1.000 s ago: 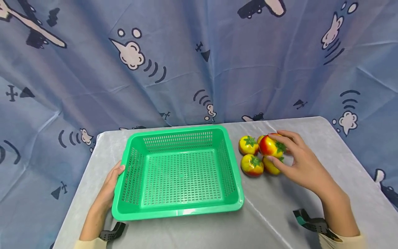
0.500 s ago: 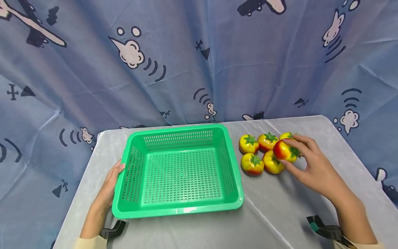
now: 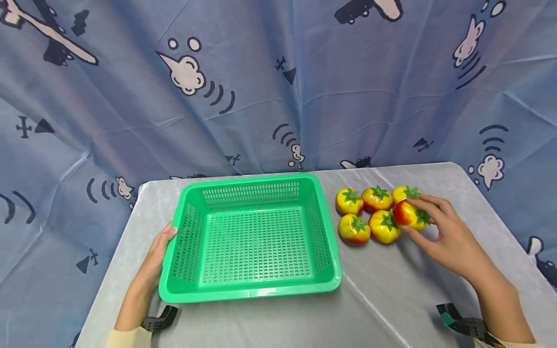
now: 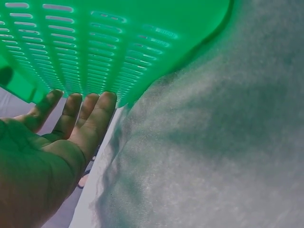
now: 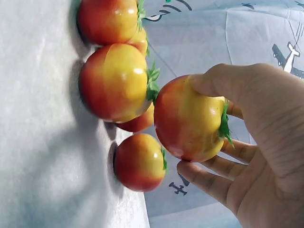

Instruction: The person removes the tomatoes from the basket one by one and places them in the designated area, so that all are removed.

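Observation:
In the head view my right hand (image 3: 448, 234) pinches a red-and-yellow tomato (image 3: 408, 214) with a green leafy top between thumb and fingers. The right wrist view shows this held tomato (image 5: 190, 118) raised off the table, beside the others. Several similar tomatoes stand in two short rows, among them a front-left tomato (image 3: 354, 229) and a front tomato (image 3: 385, 226) nearest my hand. At the left, my left hand (image 3: 154, 253) holds the side rim of a green plastic basket (image 3: 250, 293), its fingertips (image 4: 108, 97) against the outer wall from below the rim. The basket has nothing inside.
A table with a grey-white cloth (image 3: 370, 319) bears everything. Behind it hangs a blue curtain (image 3: 243, 130) with printed planes and clouds. The basket's right wall stands close to the tomatoes.
My right hand has moved right with the held tomato, uncovering the tomatoes behind and below it. My left hand and the basket stay in place.

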